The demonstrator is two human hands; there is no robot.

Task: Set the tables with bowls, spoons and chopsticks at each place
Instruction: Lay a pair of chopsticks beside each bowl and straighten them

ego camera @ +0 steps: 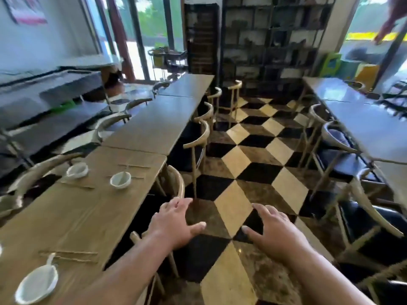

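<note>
My left hand (175,223) and my right hand (274,231) are both held out over the aisle, fingers spread, holding nothing. On the near wooden table (72,216) at the left stand two white bowls (120,179) (77,170), each with a pair of chopsticks (134,166) lying beside it. At the lower left another white bowl (37,285) has a white spoon (50,259) resting on it, with chopsticks (72,256) lying just beyond it. The picture is motion-blurred.
A row of wooden tables (158,122) runs away on the left with wooden chairs (198,142) along the aisle. Darker tables (363,119) and chairs line the right. The checkered floor (248,164) lies between. A dark shelf unit (271,38) stands at the back.
</note>
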